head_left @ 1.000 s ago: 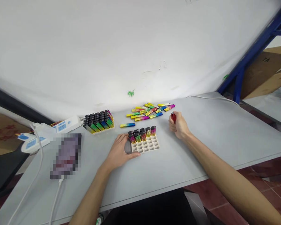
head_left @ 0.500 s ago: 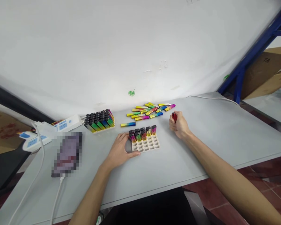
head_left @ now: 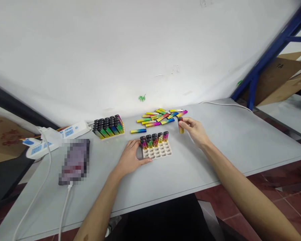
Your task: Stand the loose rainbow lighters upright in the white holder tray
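My right hand (head_left: 190, 129) pinches a red and yellow lighter (head_left: 181, 127) near its black top, holding it upright to the right of the white tray. Around the left end of the holed white tray (head_left: 161, 152) my left hand (head_left: 131, 158) is curled, the thumb along its front edge and the fingers at the back left corner. Several lighters (head_left: 155, 141) with black tops stand in the tray's back rows; the front holes show bare. Behind it lies a loose pile of shiny coloured lighters (head_left: 163, 117), with one blue and yellow lighter (head_left: 138, 131) apart on the left.
A second block of upright lighters (head_left: 108, 128) stands in a tray at the back left. Farther left are a white power strip (head_left: 72, 131), a blurred phone (head_left: 76, 160) and white cables (head_left: 47, 174). A blue metal frame (head_left: 256, 78) and cardboard boxes (head_left: 276, 78) stand right.
My right hand has moved slightly left and turned, going from a fist around the red lighter to a fingertip hold with it upright. My left hand stays at the tray.
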`<state>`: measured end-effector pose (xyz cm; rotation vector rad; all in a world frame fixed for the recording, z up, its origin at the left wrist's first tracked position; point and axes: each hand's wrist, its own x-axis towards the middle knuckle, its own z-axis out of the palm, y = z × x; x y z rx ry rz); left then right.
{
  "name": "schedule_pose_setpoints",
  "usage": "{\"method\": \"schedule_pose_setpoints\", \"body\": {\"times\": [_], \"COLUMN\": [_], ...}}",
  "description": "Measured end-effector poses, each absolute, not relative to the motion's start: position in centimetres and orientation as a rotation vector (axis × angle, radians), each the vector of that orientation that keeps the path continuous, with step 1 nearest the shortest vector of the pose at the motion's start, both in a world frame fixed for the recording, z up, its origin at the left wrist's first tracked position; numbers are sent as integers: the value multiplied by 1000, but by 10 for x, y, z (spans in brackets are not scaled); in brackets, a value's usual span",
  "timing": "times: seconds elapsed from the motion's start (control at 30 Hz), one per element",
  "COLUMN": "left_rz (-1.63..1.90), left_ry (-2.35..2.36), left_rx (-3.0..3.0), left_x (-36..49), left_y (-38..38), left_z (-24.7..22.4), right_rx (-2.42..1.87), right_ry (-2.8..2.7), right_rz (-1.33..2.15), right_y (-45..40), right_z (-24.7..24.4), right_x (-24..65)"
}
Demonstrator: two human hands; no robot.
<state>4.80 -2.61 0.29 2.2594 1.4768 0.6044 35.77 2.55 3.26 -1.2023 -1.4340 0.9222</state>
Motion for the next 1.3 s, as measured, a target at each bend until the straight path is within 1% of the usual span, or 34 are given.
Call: {"method": "schedule_pose_setpoints", "body": {"times": [0.2, 0.3, 0.5, 0.67, 0.9, 1.13, 1.3], "left_rz": [631, 645, 668, 669, 668, 624, 614], "left_ry": [1450, 1437, 1413, 1410, 1412, 1406, 1376], "left_rx": [2271, 2284, 2320, 2308, 2296, 2270, 2238], "left_x": [48, 48, 47, 48, 47, 48, 45], "left_y": [-26, -25, -25, -26, -26, -26, -26], "left_z": [3, 1, -2, -1, -1, 3, 6], "right_rx": [-1190, -1233, -1226, -1266, -1506, -1559, -1543], "right_ry": [-1465, -1567, -1887, -2004, -2074, -2031, -1815], "right_rz": [901, 855, 530, 459, 271, 423, 381], "right_y": [-12, -25, -29, -25, -23, -18, 6], "right_z": [59, 55, 34, 29, 31, 56, 74], "right_x": [360, 342, 307, 299, 295, 303, 316]}}
